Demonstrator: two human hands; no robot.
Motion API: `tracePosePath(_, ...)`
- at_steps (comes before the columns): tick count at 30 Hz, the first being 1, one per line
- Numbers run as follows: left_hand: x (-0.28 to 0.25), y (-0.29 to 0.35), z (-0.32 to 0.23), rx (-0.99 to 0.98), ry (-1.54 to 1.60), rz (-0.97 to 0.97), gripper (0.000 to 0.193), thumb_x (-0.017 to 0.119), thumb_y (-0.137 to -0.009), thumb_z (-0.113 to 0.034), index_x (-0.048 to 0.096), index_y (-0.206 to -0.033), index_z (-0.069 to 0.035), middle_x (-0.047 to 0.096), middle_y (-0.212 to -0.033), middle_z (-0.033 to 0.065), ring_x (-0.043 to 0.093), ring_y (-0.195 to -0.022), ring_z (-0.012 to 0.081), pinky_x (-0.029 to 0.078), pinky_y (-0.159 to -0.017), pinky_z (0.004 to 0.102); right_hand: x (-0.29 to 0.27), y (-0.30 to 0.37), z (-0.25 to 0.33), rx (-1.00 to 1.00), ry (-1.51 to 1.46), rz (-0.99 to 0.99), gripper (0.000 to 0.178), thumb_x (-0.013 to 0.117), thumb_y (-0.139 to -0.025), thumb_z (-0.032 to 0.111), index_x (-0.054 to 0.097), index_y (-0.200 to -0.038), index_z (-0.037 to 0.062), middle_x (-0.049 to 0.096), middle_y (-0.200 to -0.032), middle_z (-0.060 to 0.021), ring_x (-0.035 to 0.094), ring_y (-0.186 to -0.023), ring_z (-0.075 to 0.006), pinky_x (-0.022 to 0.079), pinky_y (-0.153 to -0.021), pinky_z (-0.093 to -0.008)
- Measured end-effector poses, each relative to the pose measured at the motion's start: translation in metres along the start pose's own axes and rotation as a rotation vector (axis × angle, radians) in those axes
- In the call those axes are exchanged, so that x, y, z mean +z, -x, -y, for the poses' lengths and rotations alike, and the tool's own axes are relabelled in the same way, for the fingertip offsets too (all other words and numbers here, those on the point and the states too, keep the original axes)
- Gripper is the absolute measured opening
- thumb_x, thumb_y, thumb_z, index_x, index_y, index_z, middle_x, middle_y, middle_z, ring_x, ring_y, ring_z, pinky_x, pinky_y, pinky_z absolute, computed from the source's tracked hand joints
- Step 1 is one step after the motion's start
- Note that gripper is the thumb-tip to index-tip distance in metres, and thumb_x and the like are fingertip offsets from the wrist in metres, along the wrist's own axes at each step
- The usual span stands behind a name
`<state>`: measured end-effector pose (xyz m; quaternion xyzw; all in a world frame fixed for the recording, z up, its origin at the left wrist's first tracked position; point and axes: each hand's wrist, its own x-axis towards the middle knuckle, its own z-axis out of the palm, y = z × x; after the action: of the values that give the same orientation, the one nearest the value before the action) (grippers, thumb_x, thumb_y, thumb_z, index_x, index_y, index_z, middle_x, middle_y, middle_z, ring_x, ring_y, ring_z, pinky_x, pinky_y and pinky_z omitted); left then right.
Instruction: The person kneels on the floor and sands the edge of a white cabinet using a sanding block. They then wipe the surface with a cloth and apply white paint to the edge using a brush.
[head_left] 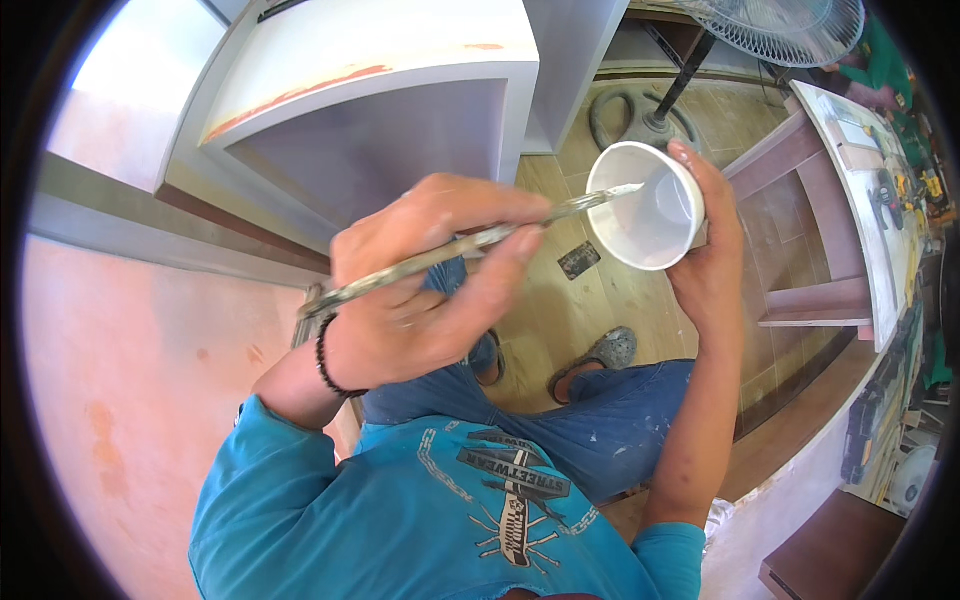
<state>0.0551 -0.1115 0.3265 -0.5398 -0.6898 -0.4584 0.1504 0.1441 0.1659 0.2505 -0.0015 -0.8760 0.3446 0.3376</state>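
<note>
My left hand (440, 275), with a dark beaded bracelet at the wrist, pinches a thin, paint-stained paintbrush (385, 280) between thumb and fingers. The brush runs up to the right, and its white-coated tip lies across the mouth of a white plastic cup (646, 258). Whether the tip touches the cup's inside, I cannot tell. Around the cup's right side curl the fingers of my right hand (712, 235), holding it tilted with its mouth toward me. A pale layer, seemingly paint, shows inside the cup.
A white cabinet (380, 100) with orange-brown patches on its edge stands ahead to the left. At upper right is a pedestal fan (785, 25). A work table (850, 190) on the right bears tools. A dark flat piece (579, 260) lies on the wood-look floor (545, 310).
</note>
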Motion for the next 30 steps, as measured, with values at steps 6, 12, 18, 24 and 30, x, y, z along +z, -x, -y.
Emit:
tracePosePath(6,0.035,-0.007,-0.005,-0.372,0.278,-0.051,0.019,0.075,-0.096,-0.001,0.070,-0.114,0.002,0.074,-0.100,0.0064,0.070,-0.089,0.0102,0.057,-0.077,0.0272,0.003,-0.001,-0.011,-0.008,-0.052,-0.081,0.085,0.090,-0.069,-0.005,0.061,-0.147,0.0127,0.065,-0.148,-0.0083,0.058,-0.140,-0.0312,0.047,-0.119,-0.0435)
tracePosePath(12,0.046,-0.020,0.002,-0.300,0.251,-0.021,0.017,0.075,-0.097,-0.007,0.072,-0.111,0.002,0.075,-0.098,0.0059,0.071,-0.083,0.0097,0.057,-0.074,0.0257,0.002,0.001,-0.007,-0.107,-0.042,-0.045,0.067,0.078,-0.090,-0.001,0.054,-0.152,0.0073,0.056,-0.157,-0.0155,0.055,-0.143,-0.0303,0.044,-0.120,-0.0426)
tracePosePath(18,0.052,-0.030,0.010,-0.317,0.124,0.039,0.017,0.076,-0.097,-0.015,0.074,-0.104,0.001,0.073,-0.083,0.0082,0.069,-0.063,0.0116,0.055,-0.059,0.0268,0.011,0.001,-0.010,-0.103,-0.045,-0.092,0.078,0.088,-0.077,0.001,0.058,-0.149,0.0093,0.061,-0.152,-0.0121,0.057,-0.141,-0.0314,0.046,-0.119,-0.0440)
tracePosePath(24,0.072,-0.033,0.014,-0.196,-0.010,-0.063,0.017,0.080,-0.095,-0.019,0.075,-0.100,-0.003,0.072,-0.072,0.0099,0.069,-0.056,0.0171,0.052,-0.052,0.0293,0.010,0.002,-0.006,-0.130,0.024,-0.055,0.068,0.082,-0.090,0.003,0.055,-0.152,0.0083,0.058,-0.155,-0.0143,0.057,-0.141,-0.0292,0.045,-0.119,-0.0419)
tracePosePath(30,0.076,-0.035,0.018,-0.132,-0.100,-0.059,0.016,0.081,-0.093,-0.020,0.076,-0.101,-0.007,0.074,-0.074,0.0104,0.069,-0.057,0.0191,0.052,-0.052,0.0304,0.011,0.002,-0.005,-0.135,0.063,-0.057,0.070,0.085,-0.087,0.004,0.057,-0.150,0.0084,0.060,-0.153,-0.0121,0.058,-0.140,-0.0293,0.045,-0.119,-0.0418)
